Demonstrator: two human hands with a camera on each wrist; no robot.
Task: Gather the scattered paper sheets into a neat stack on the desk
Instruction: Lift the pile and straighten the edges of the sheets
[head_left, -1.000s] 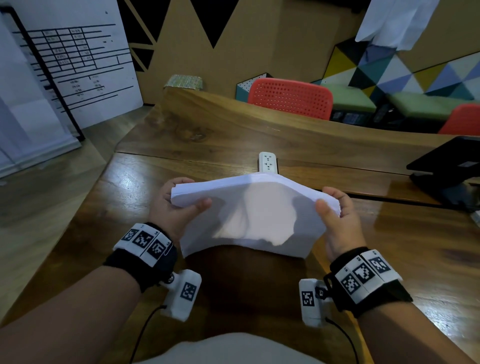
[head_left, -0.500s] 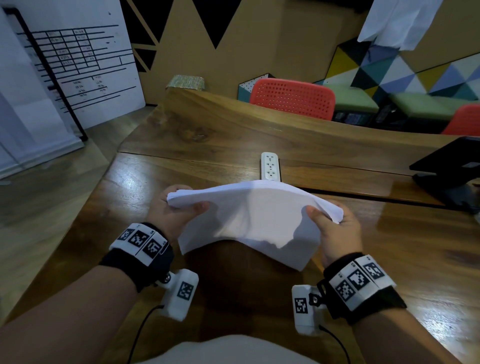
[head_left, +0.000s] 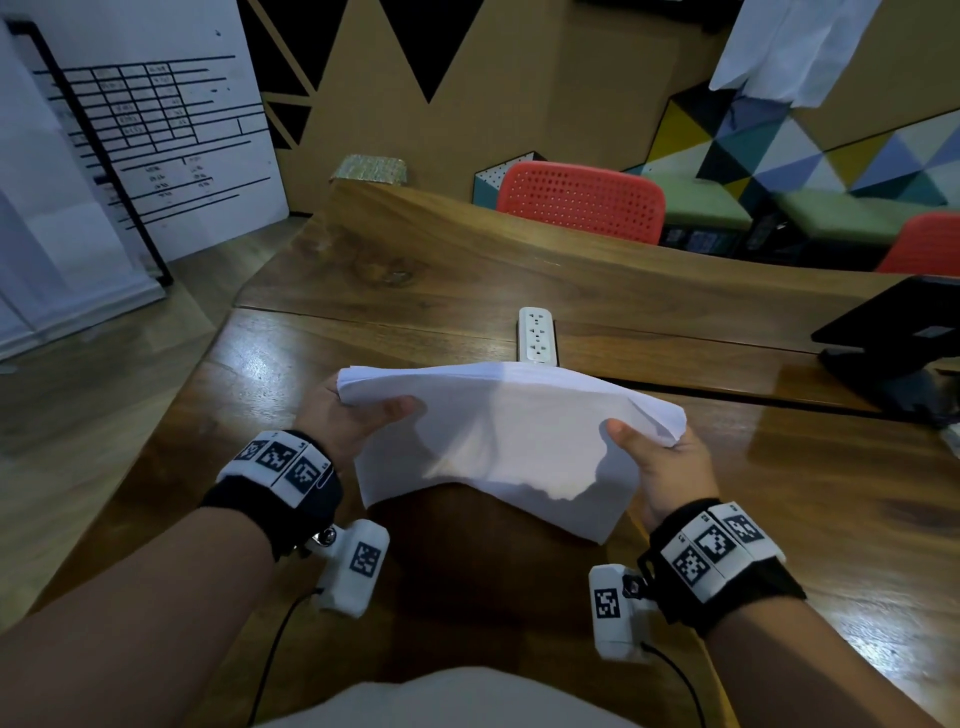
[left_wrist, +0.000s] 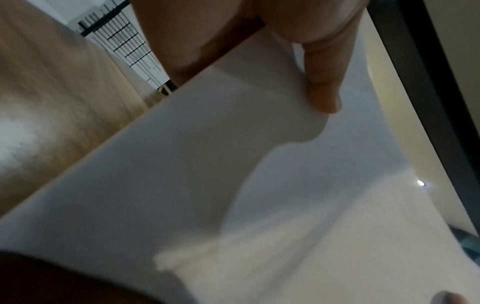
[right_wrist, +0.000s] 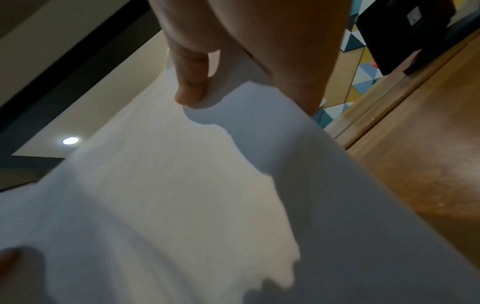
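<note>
I see the left hand (head_left: 349, 422) and right hand (head_left: 667, 467) each clamped, thumb on top, on opposite ends of the paper stack (head_left: 498, 436), held above the desk (head_left: 831, 493), sagging between them.

In the head view the paper stack (head_left: 498, 441) hides the fingers of both hands beneath it and covers the near end of the power strip (head_left: 537, 332). At the right edge a black device (head_left: 893, 332) is cut off. Both wrist views are blurred.
</note>
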